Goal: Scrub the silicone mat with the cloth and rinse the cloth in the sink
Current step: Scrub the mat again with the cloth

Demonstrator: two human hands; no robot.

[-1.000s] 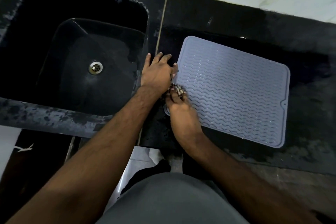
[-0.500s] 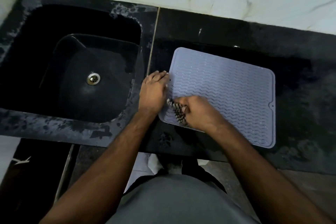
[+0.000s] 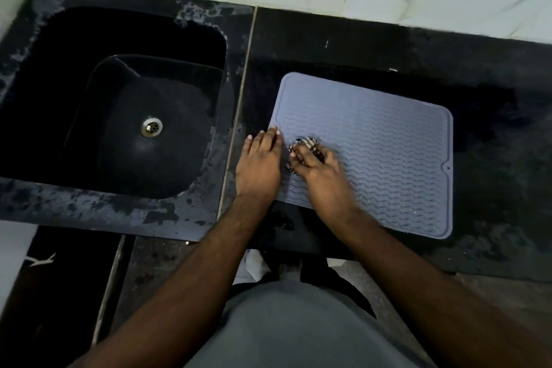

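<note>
Right hand: the right hand (image 3: 321, 172) is clenched on a bunched striped cloth (image 3: 307, 146), pressing it down onto the near-left part of the mat; it is blurred, so the finger placement is hard to read.
Left hand: the left hand (image 3: 263, 163) lies flat with fingers spread, grasping nothing, its fingertips (image 3: 273, 132) on the mat's left edge and the palm on the counter just beside it, pinning the mat, I'd say.
Mat: the grey silicone mat (image 3: 388, 158), wave-ribbed, lies flat on the black counter (image 3: 493, 158), to the right of the sink.
Sink: the black sink (image 3: 74, 98) sits to the left, drain (image 3: 151, 127) bare; I see no water running in it.
Step in hand: scrubbing, by my reckoning, near the left end of the mat.
Left to do: the middle and right of the mat look unreached; the rinse is not yet begun.
Next move calls for: firm strokes along the ribs toward the right edge, left hand holding the mat from sliding, then the cloth carried over to the sink.
</note>
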